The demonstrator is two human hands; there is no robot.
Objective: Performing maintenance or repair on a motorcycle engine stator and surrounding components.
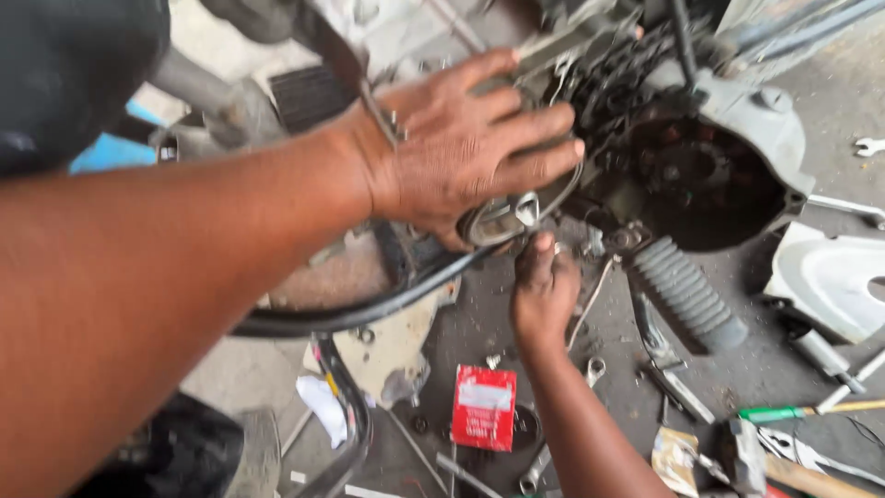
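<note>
Against the greasy grey motorcycle engine [701, 157], whose open round casing showed dark windings inside, the left hand [461, 148] lay flat with its fingers spread and pressed onto the upper engine parts. Its palm covered a shiny round metal fitting [502, 219] at the lower edge, and a thick black rubber cable [369, 309] curved away from under the wrist toward the lower left. Just below, the right hand [544, 290] reached up from the floor with its fingers bunched together near that fitting; whether it pinched anything could not be told, since the fingertips were hidden by blur and grime. Beside it, to the right, a ribbed grey rubber footpeg [687, 293] slanted down from the engine. On the stained concrete floor [784, 369] lay a small red cardboard box [484, 408] near the right forearm, a green-handled screwdriver [784, 413] well apart on the right, and a white plastic side cover [830, 277] beside the engine casing.
</note>
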